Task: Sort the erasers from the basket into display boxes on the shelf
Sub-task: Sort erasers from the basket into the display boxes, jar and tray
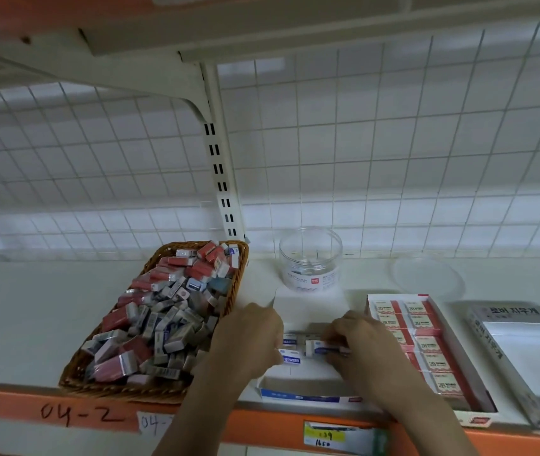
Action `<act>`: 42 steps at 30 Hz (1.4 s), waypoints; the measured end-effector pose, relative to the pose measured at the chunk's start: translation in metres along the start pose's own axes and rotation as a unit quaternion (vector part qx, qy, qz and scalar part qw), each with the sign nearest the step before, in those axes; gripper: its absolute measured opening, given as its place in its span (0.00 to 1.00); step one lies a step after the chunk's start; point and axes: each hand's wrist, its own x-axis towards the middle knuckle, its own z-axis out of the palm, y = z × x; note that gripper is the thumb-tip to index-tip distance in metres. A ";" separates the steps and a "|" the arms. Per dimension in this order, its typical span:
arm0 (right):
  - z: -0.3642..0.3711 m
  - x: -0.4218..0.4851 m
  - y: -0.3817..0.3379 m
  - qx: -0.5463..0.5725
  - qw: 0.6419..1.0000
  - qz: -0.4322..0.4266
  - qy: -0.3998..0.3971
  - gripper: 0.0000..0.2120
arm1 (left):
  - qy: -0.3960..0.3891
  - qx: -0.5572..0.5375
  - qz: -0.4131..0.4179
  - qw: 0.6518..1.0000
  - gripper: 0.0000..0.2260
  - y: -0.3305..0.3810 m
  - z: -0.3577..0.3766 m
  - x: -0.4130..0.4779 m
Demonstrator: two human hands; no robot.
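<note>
Both hands are working over the white display box at the shelf's near edge, just right of the wicker basket (heaped with mixed erasers). The left hand is pinching a blue-labelled eraser; the right hand is pinching a second eraser just beside it

A clear jar stands near a clear lid before the wire grid.
</note>
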 end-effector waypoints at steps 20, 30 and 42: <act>0.022 0.003 -0.019 -0.013 0.999 0.028 -0.019 0.20 | -0.005 -0.008 0.024 1.000 0.06 -0.001 0.012 0.000; 0.023 0.005 -0.020 -0.014 1.000 0.015 -0.013 0.19 | -0.024 -0.057 0.016 0.998 0.05 -0.002 0.016 0.001; 0.032 0.004 -0.019 0.015 1.000 0.019 -0.004 0.13 | 0.010 -0.046 0.037 0.998 0.05 -0.004 0.020 -0.002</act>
